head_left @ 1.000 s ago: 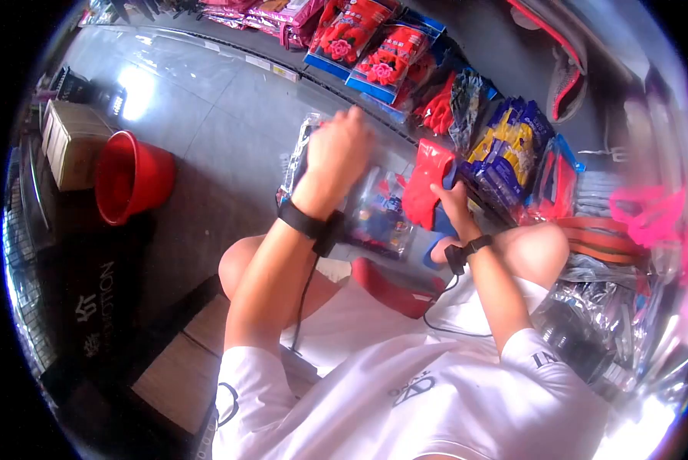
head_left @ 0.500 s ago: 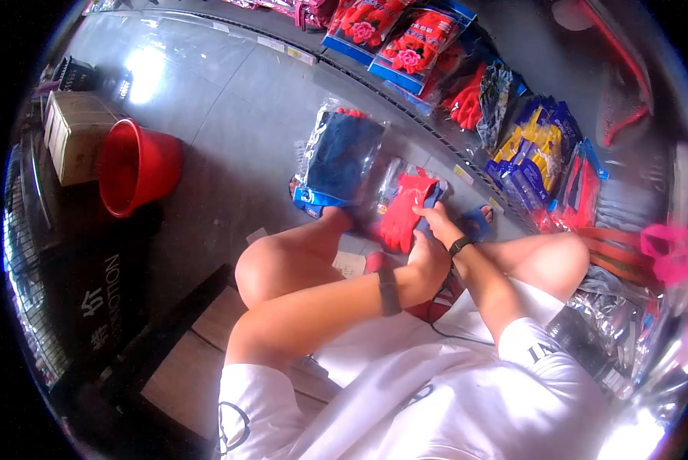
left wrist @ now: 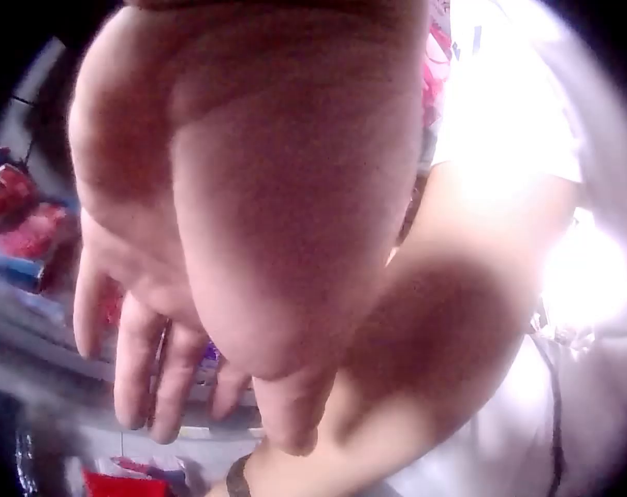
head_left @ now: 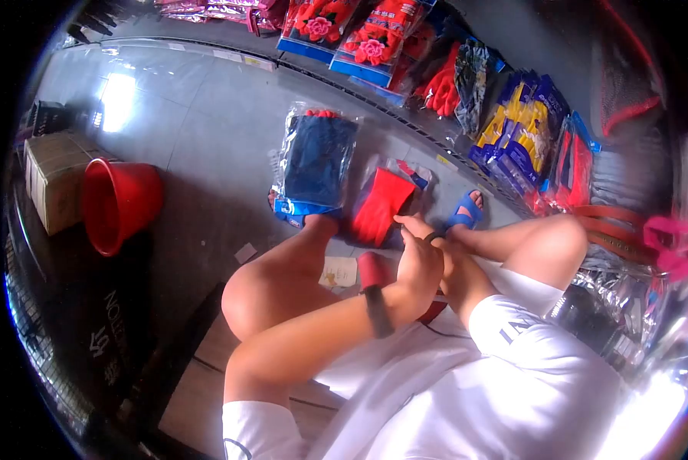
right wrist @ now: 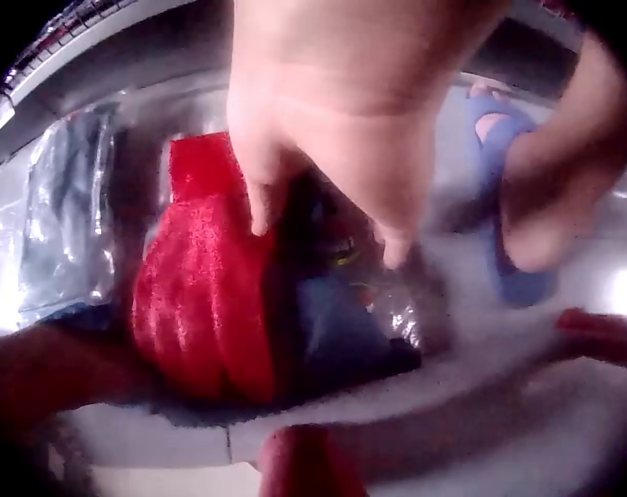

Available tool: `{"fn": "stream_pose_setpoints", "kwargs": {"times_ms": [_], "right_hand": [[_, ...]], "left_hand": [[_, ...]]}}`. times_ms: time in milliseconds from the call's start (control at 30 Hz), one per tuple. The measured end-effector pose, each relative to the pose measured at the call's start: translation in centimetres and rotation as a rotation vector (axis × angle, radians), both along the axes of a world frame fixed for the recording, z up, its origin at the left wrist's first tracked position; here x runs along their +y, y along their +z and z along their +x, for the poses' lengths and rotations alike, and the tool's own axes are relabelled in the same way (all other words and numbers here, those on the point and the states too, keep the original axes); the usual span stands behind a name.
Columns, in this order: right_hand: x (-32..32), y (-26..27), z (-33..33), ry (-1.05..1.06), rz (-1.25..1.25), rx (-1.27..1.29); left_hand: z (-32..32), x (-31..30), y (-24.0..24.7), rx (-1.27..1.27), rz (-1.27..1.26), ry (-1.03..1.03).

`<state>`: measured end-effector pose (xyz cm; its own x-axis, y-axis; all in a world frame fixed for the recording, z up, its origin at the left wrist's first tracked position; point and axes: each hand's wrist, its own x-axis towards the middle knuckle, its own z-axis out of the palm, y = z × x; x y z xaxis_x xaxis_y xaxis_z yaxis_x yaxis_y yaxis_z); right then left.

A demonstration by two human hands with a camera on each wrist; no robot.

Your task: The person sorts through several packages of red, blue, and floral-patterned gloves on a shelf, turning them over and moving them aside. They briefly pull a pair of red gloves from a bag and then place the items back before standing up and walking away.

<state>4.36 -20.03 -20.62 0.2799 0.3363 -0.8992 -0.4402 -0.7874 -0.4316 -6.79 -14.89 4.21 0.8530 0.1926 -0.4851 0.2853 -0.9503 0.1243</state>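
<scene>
Red gloves (head_left: 382,207) lie over clear packaging on the floor, beside my right hand (head_left: 416,227). Looking from the right wrist, I see that hand (right wrist: 344,124) with its fingers extended above the edge of the red gloves (right wrist: 205,290); blue material (right wrist: 339,321) lies beside them. Whether a fingertip touches the gloves is unclear. My left hand (head_left: 420,270) is across my right wrist, partly covering that forearm. In the left wrist view, the left hand (left wrist: 220,228) has loosely straight fingers and an uncovered palm holding nothing.
A clear bag with dark blue contents (head_left: 319,157) lies left of the gloves. Packaged red gloves (head_left: 375,47) and blue-and-yellow packets (head_left: 519,126) lie beyond the shelf edge. A red bucket (head_left: 133,201) and a cardboard box (head_left: 53,180) stand at left. A sandaled foot (head_left: 468,208) is nearby.
My left hand came down from above the floor items to my right wrist. The red gloves moved left and down; my right hand gripped them earlier and has let go.
</scene>
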Motion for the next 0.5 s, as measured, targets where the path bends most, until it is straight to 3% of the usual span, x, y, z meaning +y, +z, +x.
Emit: {"fn": "stream_pose_setpoints", "kwargs": {"times_ms": [133, 267, 500], "right_hand": [[-0.3, -0.2, 0.2, 0.001, -0.008, -0.017], [-0.3, -0.5, 0.3, 0.008, -0.018, -0.028], [-0.5, -0.6, 0.8, 0.031, -0.038, -0.061]], "left_hand": [[0.3, -0.5, -0.6, -0.002, -0.075, 0.049], [1.0, -0.6, -0.6, -0.016, 0.043, 0.036], [3.7, -0.9, 0.2, 0.1, -0.08, -0.013]]}}
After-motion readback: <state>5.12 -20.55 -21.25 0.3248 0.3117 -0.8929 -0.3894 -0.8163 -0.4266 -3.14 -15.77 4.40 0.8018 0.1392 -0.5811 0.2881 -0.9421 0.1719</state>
